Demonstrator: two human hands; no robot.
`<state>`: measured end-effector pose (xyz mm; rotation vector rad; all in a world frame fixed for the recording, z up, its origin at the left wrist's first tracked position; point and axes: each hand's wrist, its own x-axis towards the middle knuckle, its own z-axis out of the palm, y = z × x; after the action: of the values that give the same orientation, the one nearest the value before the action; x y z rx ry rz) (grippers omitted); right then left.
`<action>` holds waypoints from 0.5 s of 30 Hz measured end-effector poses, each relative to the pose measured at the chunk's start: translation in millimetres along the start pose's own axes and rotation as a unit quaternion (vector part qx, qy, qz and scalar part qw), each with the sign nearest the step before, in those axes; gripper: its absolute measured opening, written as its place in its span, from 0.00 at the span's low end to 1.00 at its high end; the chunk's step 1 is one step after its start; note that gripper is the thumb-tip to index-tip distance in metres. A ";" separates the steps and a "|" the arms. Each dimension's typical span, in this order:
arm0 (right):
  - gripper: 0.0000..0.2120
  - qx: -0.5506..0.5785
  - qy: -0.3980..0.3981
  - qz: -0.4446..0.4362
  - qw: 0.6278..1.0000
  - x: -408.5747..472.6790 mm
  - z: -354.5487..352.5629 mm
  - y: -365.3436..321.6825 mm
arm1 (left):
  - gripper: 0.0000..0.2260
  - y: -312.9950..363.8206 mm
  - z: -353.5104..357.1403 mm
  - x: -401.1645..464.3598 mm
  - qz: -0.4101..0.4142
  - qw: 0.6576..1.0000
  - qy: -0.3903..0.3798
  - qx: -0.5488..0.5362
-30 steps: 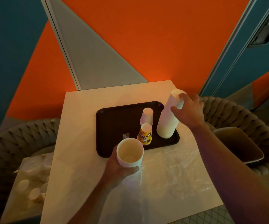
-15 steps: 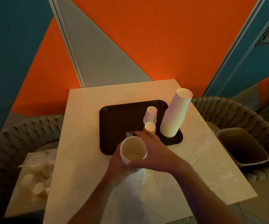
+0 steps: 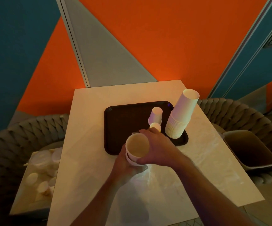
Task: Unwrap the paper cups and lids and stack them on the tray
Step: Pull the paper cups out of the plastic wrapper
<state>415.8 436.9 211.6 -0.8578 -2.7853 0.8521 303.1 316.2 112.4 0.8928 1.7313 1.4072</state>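
No readable text, label or number on any cup, tray or wall.

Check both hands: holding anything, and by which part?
Both hold the nested wide paper cups. The left hand grips the lower wall from below; the right hand wraps the upper wall near the rim.

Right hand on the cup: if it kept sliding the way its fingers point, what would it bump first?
Probably the small clear thing on the tray, just past the right hand's fingertips. Beyond that the tray looks bare. Depth is hard to judge from above, so it might pass over.
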 end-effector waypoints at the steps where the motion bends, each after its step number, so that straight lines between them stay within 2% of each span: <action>1: 0.45 0.021 0.003 0.005 1.000 0.5 -0.3 2.0 | 0.44 0.4 0.5 -0.2 0.001 1.000 -0.001 0.001; 5: 0.45 0.145 0.027 0.017 0.989 -7.5 -1.9 4.5 | 0.43 0.5 2.4 0.3 0.007 1.000 -0.008 0.007; 9: 0.47 0.285 0.066 0.023 0.956 -15.9 -7.6 0.0 | 0.44 -1.0 0.3 2.7 0.009 1.000 -0.009 0.006; 13: 0.40 0.349 0.140 0.009 0.927 -20.2 -25.5 -6.4 | 0.42 -2.6 -0.3 1.2 0.003 1.000 -0.006 -0.003; 15: 0.39 0.372 0.168 -0.007 0.913 -22.3 -33.5 -8.6 | 0.41 -4.2 -0.6 1.1 0.004 1.000 0.003 -0.001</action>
<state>438.7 435.1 245.8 -0.7367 -1.9163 1.4495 301.7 316.2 108.2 0.8970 1.7311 1.4186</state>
